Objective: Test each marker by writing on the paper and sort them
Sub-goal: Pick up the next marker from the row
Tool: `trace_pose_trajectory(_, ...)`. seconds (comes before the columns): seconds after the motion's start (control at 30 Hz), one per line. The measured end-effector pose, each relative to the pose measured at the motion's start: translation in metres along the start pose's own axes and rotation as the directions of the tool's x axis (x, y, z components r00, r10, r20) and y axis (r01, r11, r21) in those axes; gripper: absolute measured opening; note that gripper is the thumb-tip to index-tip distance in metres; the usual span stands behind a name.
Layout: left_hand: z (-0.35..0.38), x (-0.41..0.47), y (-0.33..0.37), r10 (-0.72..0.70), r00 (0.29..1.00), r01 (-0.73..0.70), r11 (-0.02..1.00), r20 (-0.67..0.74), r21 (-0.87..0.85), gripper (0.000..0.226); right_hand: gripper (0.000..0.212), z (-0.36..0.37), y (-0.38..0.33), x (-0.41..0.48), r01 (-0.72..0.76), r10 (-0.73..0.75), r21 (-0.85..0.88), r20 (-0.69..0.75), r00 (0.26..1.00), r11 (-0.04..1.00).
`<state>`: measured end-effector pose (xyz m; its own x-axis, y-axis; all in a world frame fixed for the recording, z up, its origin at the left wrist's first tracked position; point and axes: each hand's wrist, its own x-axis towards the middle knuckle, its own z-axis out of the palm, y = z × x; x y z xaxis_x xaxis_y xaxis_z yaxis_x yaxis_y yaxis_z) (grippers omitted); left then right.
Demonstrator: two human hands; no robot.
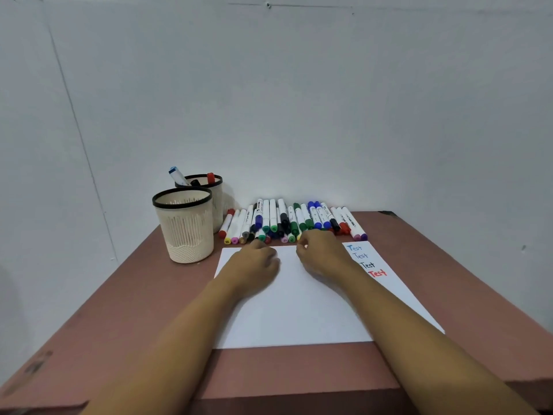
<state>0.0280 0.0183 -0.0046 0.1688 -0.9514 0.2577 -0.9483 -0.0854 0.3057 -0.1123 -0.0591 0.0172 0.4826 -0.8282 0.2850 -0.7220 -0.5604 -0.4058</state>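
Lying lengthwise front-to-back, markers (294,220), caps (273,227) toward paper (299,313)

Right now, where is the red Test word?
Head view: the red Test is on the paper, right side, just below the black Test, by the right hand.

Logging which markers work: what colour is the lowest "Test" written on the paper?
Red. The lowest "Test" shows best in the head view, on the paper.
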Motion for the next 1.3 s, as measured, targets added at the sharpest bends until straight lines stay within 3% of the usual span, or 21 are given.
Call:
trace_pose_trajectory(0.23,0.001,-0.001,-0.003,0.013,1.0,-0.013,0.999,-0.001,-0.033,0.033,0.037,0.0,-0.021,0.031,0.268,-0.276,-0.217,-0.01,0.961,0.939)
trace_pose_trajectory(0.4,0.002,0.001,-0.005,0.026,1.0,-0.027,0.999,-0.007,-0.021,0.033,0.034,0.015,-0.027,0.045,0.298,-0.328,-0.351,-0.028,0.944,0.888)
trace_pose_trajectory(0.63,0.002,0.001,-0.005,0.026,0.999,-0.026,1.0,-0.02,0.013,0.031,0.027,0.024,-0.029,0.051,0.287,-0.333,-0.316,-0.101,0.938,0.904)
trace_pose_trajectory(0.8,0.001,0.001,-0.004,0.018,1.0,-0.018,1.0,-0.012,0.015,0.033,0.027,0.021,-0.029,0.051,0.252,-0.269,-0.1,-0.217,0.939,0.962)
trace_pose_trajectory(0.97,-0.002,-0.001,-0.002,0.014,1.0,-0.014,1.0,-0.008,-0.018,0.034,0.031,0.005,-0.03,0.05,0.164,-0.041,0.276,-0.402,0.915,0.947)
trace_pose_trajectory(1.07,-0.004,-0.002,0.001,0.032,0.996,-0.037,0.997,-0.083,-0.066,0.031,0.027,-0.012,-0.027,0.042,0.155,0.117,0.484,-0.485,0.866,0.861)
trace_pose_trajectory(1.13,-0.005,-0.001,0.002,0.039,0.976,-0.065,0.991,-0.214,-0.115,0.029,0.022,-0.027,-0.022,0.032,0.148,0.222,0.639,-0.461,0.859,0.755)
trace_pose_trajectory(1.3,-0.014,0.0,0.003,0.081,0.815,-0.146,0.987,-0.574,-0.068,0.045,0.014,-0.05,-0.007,0.003,0.114,0.338,0.844,-0.329,0.882,0.524)
